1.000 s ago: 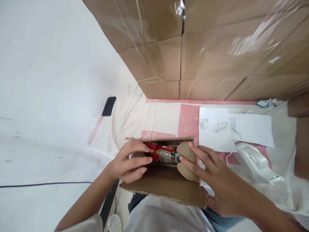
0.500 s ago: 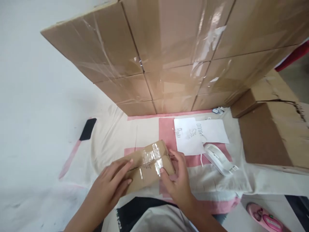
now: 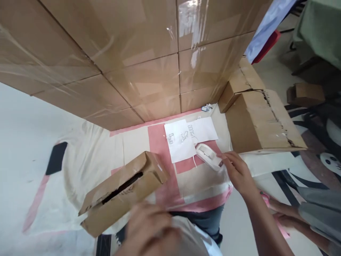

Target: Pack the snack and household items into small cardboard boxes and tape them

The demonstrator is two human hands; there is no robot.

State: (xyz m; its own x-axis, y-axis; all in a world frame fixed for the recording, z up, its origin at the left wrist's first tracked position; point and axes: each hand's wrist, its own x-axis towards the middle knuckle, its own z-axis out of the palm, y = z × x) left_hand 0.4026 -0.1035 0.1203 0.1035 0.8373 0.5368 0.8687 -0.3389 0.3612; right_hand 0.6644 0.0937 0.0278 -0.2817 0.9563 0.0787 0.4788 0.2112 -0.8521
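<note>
A small brown cardboard box [image 3: 119,190] lies at a slant on the cloth, with a dark gap between its top flaps. Blurred by motion, my left hand [image 3: 151,227] is in front of the box, near my body. Its fingers are too smeared to show whether they hold anything. To the right, my right hand [image 3: 236,170] reaches over the cloth with bent fingers at the near end of a white tape dispenser [image 3: 207,155]. The fingers look closed on that end. White paper sheets [image 3: 181,151] with small drawn shapes lie beside the dispenser.
Large taped cartons [image 3: 149,78] form a wall at the back. An open cardboard box [image 3: 271,124] stands to the right. A black patch [image 3: 56,158] lies at the cloth's left. Another person's arms [image 3: 293,213] show at lower right.
Both hands have left the small box; my right hand has moved right to the dispenser. Clear tape strips no longer show on the box, and its flap gap is wider. My view has shifted right.
</note>
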